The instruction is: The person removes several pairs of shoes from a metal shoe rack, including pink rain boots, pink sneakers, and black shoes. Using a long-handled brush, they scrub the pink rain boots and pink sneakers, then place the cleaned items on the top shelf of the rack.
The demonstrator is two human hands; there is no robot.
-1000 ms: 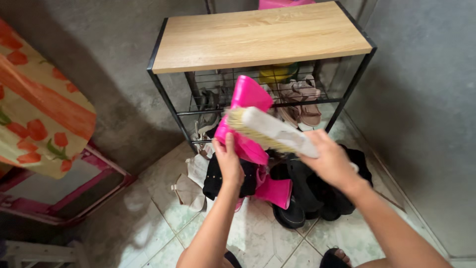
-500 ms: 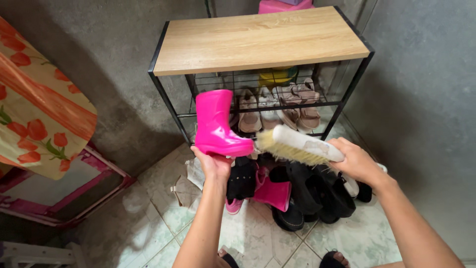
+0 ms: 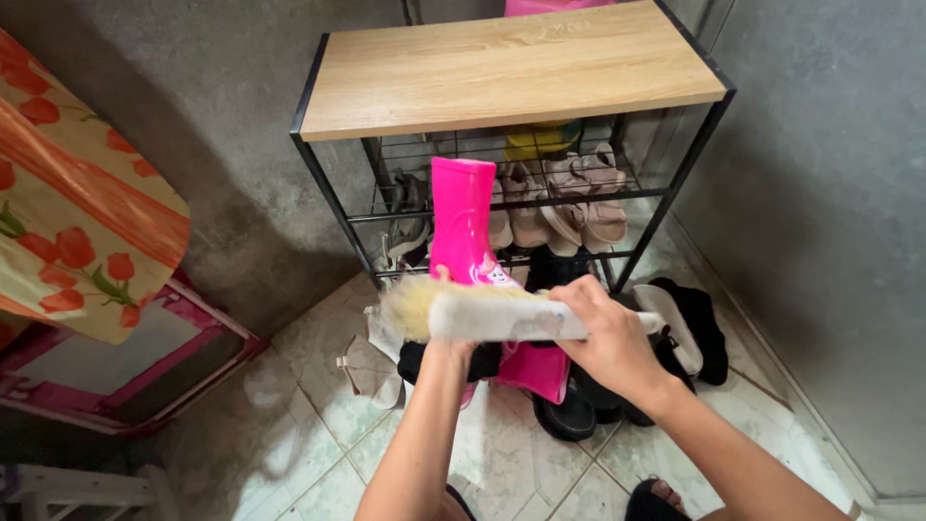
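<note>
**Pink rubber boot held upright while a scrub brush is laid across it**

A bright pink rubber boot (image 3: 461,222) is held up in front of a metal shoe rack (image 3: 323,183), above the tiled floor (image 3: 309,425). The boot is kept upright, shaft pointing up, and it appears to be supported from beneath by the left hand (image 3: 446,349); that hand is almost wholly hidden behind the brush, so whether its fingers are clamped on the sole or merely cupped under it cannot be told. Holding the boot from below seems to leave the shaft and the foot exposed to the bristles.

A long white scrub brush (image 3: 482,314) with pale yellow bristles is gripped at its rear end by the right hand (image 3: 600,340), the fingers wrapped firmly around the handle. The brush is laid crosswise over the lower part of the boot, and the bristle end is blurred.

The boot's surface is glossy and smooth, with light reflected along the shaft; a small pale patch is seen near the ankle. No dirt can be made out.

Beneath the hands, a second pink boot (image 3: 540,371) and several black shoes (image 3: 569,410) are piled on the floor. Beige sandals (image 3: 588,198) are stored on the rack's wire shelf, under its wooden top (image 3: 511,63). A floral cloth (image 3: 77,193) is draped at the left.
</note>
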